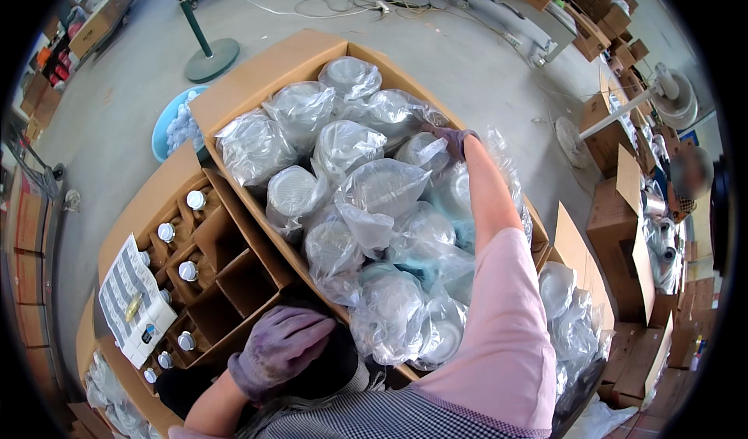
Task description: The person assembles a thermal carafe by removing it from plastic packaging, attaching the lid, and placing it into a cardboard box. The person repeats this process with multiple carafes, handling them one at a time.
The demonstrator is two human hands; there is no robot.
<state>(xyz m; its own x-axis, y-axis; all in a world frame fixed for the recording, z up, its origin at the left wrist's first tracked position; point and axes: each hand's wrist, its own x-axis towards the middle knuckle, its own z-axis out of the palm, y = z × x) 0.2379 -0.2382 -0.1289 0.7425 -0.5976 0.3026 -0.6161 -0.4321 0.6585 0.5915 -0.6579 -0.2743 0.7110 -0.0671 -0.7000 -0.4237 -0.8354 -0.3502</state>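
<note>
A large open cardboard box (269,61) is filled with clear round containers in plastic bags (347,147). My right hand (454,141), in a purple-grey glove, reaches to the box's far right side. Its fingers close on the plastic of a bagged container (425,151); their tips are partly hidden. My left hand (284,349), gloved too, rests over my dark-clad lap with its fingers loosely stretched and nothing visible in them. Left of it stands a divided carton (241,283) with several white-capped bottles (188,271) in its compartments and some bare compartments.
A printed sheet (134,303) with a small yellowish object lies over the carton's left edge. Behind it is a blue basin (162,127) of pale pieces. A green stand (212,59), cables (343,7), a fan (674,100) and another bag-filled box (580,264) stand around. A person (689,174) is at far right.
</note>
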